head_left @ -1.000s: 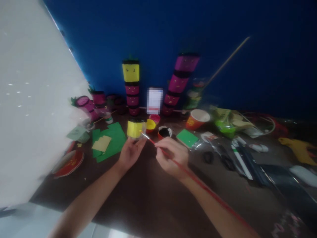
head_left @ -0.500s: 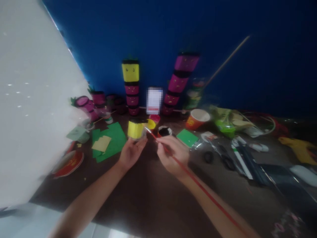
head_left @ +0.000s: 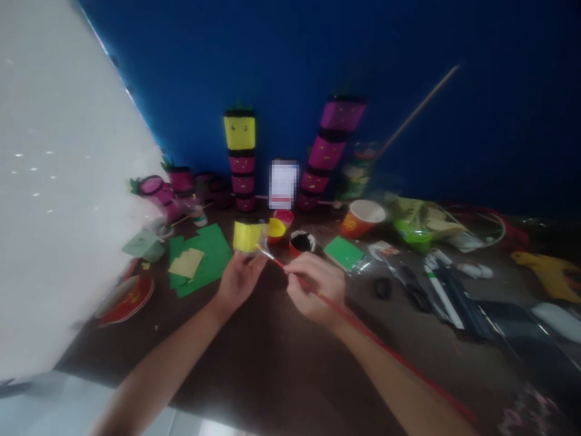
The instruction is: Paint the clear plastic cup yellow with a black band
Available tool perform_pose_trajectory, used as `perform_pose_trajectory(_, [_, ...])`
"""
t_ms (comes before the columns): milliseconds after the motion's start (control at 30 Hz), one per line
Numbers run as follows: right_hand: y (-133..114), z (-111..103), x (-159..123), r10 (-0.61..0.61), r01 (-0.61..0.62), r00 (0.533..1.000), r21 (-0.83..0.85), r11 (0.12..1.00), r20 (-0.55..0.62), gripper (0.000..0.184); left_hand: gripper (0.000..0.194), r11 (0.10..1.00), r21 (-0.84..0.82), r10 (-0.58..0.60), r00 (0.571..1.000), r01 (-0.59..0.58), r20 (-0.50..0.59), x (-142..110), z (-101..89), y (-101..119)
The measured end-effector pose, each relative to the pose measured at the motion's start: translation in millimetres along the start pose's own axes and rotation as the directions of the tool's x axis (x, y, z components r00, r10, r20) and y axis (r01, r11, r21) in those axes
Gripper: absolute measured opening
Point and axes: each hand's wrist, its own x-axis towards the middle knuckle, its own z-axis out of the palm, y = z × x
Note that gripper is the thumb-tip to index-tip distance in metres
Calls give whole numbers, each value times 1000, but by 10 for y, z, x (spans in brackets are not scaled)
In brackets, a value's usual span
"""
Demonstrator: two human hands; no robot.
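A small cup (head_left: 247,236), painted yellow with a black rim, is held up from below in my left hand (head_left: 239,280). Its right side shows pale and unpainted. My right hand (head_left: 316,284) grips a long red-handled paintbrush (head_left: 278,261), whose yellow-wet tip is at the lower right of the cup; whether it touches is hard to tell. Just behind the brush stand a pot of yellow paint (head_left: 276,229), a pot of magenta paint (head_left: 284,217) and a pot of black paint (head_left: 302,242).
Stacks of painted cups (head_left: 240,136) stand along the blue wall, around a phone (head_left: 283,184). Green sheets (head_left: 213,248) lie left. To the right are a paper cup (head_left: 363,218), scissors (head_left: 411,287), pens (head_left: 445,297) and a yellow glue gun (head_left: 547,272).
The brush tip has dropped from beside the yellow paint pot to the cup's lower right side. My right hand has shifted slightly left; the cup has barely moved.
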Motion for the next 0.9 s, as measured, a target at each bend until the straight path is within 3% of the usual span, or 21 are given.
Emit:
perform_pose_trajectory(133, [-14,12,1,5,-6,999,-21,1000,-33,17,23,1000,13,-4,999,3,38,5,-12,-1])
perform_pose_trajectory(267, [-18,28,-6,2,-2,1000,-1,1000,31,15,23,1000,-6,6,999,-7,-35,8,2,1])
perform_pose_trajectory(433, [-25,42,-23,0,0,999,0,1000,-39,17,21,1000,-20,11,1000,-12,-18,19,3,-2])
perform_pose_trajectory(567, [-21,51,-33,0,0,1000,5,1000,25,15,22,1000,-16,9,999,-9,-44,28,-17,-6])
perform_pose_trajectory(733, [-20,64,-38,-2,2,999,2,1000,-40,17,21,1000,-23,17,1000,-17,-7,7,2,-9])
perform_pose_trajectory(900, [-52,-1,-5,46,-46,999,-1,999,16,14,23,999,-12,39,998,-40,-49,9,35,22])
